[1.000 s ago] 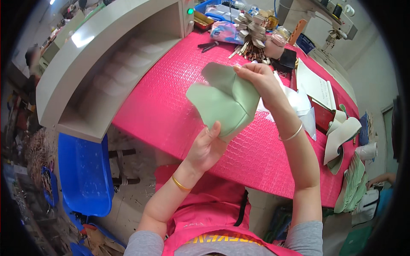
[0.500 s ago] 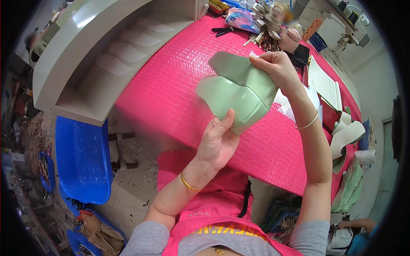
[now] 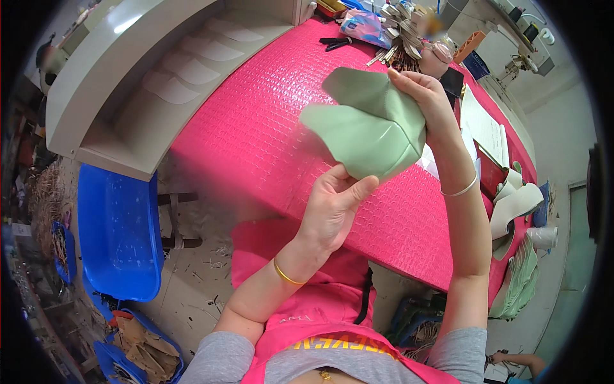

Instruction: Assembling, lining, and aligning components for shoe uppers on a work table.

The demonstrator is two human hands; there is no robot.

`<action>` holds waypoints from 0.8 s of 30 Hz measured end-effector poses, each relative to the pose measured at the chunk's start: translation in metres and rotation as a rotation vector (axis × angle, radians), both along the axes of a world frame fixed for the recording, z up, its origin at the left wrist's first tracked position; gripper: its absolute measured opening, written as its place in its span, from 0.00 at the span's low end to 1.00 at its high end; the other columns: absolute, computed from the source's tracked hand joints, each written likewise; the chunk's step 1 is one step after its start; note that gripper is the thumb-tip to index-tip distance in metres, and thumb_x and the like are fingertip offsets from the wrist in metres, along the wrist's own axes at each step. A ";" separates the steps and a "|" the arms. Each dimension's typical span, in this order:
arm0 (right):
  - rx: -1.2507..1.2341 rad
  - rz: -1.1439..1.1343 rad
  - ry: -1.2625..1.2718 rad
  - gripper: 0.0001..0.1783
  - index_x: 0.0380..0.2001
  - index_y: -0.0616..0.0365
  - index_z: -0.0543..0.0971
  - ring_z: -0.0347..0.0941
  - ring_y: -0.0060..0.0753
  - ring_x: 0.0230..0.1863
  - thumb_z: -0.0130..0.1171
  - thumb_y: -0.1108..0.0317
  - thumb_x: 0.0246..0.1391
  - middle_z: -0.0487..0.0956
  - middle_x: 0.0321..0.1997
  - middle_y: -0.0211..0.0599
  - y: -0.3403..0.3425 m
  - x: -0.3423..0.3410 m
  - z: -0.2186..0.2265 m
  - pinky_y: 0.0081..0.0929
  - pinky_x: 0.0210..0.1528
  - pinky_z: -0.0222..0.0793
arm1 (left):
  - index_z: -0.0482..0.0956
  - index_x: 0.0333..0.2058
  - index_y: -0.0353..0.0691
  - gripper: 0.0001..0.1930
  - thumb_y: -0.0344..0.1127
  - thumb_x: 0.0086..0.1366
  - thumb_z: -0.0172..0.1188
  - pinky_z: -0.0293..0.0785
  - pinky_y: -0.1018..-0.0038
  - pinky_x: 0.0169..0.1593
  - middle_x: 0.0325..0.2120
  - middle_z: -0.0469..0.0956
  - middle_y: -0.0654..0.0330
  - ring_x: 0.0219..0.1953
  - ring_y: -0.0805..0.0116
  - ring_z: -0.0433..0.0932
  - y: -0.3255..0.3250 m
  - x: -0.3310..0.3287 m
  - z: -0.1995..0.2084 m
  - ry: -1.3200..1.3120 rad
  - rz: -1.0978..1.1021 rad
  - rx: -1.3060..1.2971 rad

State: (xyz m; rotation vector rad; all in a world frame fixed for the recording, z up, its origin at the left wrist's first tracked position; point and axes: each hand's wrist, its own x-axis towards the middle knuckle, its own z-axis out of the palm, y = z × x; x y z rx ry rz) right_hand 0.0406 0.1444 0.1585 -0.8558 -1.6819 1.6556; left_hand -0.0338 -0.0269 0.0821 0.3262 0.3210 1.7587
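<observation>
Between my hands a pale green stitched piece, like a shoe upper (image 3: 371,131), is held up over the pink table (image 3: 256,121). Seams cross it, and two loose flaps spread toward the left. My left hand (image 3: 336,208) pinches its lower edge between thumb and fingers. At its upper right edge, my right hand (image 3: 425,99) grips it, thumb on top. The fingers behind the piece are partly hidden.
A grey curved shelf (image 3: 128,157) with pale cut pieces stands at the left, above a blue bin (image 3: 121,237). Tools and a tissue pack (image 3: 364,27) sit at the far edge. On the right are a notebook (image 3: 484,131) and stacked green pieces (image 3: 517,281).
Both hands have shifted slightly, the right one upward. The green piece has tilted and folded more at its seam, its flaps spreading further apart.
</observation>
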 end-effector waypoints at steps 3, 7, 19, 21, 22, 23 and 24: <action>-0.048 -0.059 0.078 0.12 0.26 0.61 0.76 0.68 0.13 0.18 0.58 0.62 0.49 0.75 0.21 0.26 -0.001 0.001 -0.003 0.12 0.20 0.62 | 0.73 0.40 0.36 0.13 0.24 0.55 0.58 0.65 0.81 0.47 0.37 0.76 0.62 0.40 0.78 0.71 0.000 -0.005 0.002 0.082 -0.003 -0.027; -0.057 -0.099 0.108 0.11 0.26 0.61 0.76 0.68 0.13 0.18 0.57 0.62 0.50 0.75 0.21 0.27 -0.004 0.003 -0.006 0.11 0.21 0.62 | 0.74 0.40 0.35 0.13 0.25 0.54 0.58 0.65 0.81 0.47 0.36 0.76 0.62 0.39 0.77 0.71 0.004 -0.006 0.005 0.084 0.013 0.049; -0.112 -0.065 0.149 0.12 0.27 0.61 0.76 0.68 0.12 0.19 0.57 0.62 0.50 0.75 0.21 0.26 -0.003 0.002 -0.013 0.12 0.21 0.62 | 0.76 0.38 0.36 0.11 0.21 0.55 0.55 0.65 0.80 0.48 0.36 0.77 0.61 0.40 0.76 0.72 0.004 -0.003 0.008 0.007 0.143 0.128; -0.068 -0.008 0.090 0.12 0.25 0.61 0.76 0.67 0.12 0.18 0.57 0.61 0.50 0.75 0.20 0.26 0.002 0.001 -0.011 0.12 0.20 0.61 | 0.76 0.39 0.36 0.11 0.21 0.55 0.55 0.65 0.80 0.48 0.36 0.77 0.61 0.40 0.76 0.72 0.003 0.000 0.003 0.012 0.160 0.170; -0.067 -0.012 0.089 0.12 0.25 0.61 0.76 0.67 0.12 0.18 0.57 0.61 0.50 0.75 0.20 0.26 0.002 0.002 -0.009 0.12 0.20 0.61 | 0.76 0.39 0.36 0.11 0.22 0.56 0.54 0.65 0.79 0.49 0.37 0.77 0.60 0.41 0.75 0.72 0.004 0.001 -0.003 0.024 0.127 0.182; -0.039 0.009 0.058 0.13 0.24 0.61 0.76 0.67 0.12 0.17 0.57 0.61 0.50 0.75 0.20 0.26 0.002 0.002 -0.006 0.12 0.20 0.61 | 0.76 0.39 0.36 0.11 0.23 0.57 0.54 0.64 0.78 0.50 0.38 0.76 0.60 0.42 0.74 0.72 0.003 0.003 -0.008 0.035 0.094 0.194; -0.013 0.034 0.029 0.13 0.23 0.61 0.76 0.67 0.12 0.17 0.57 0.61 0.50 0.75 0.19 0.25 0.002 0.002 -0.003 0.12 0.19 0.61 | 0.76 0.39 0.36 0.11 0.23 0.57 0.54 0.64 0.78 0.50 0.38 0.76 0.60 0.42 0.74 0.72 0.001 0.003 -0.014 0.035 0.092 0.193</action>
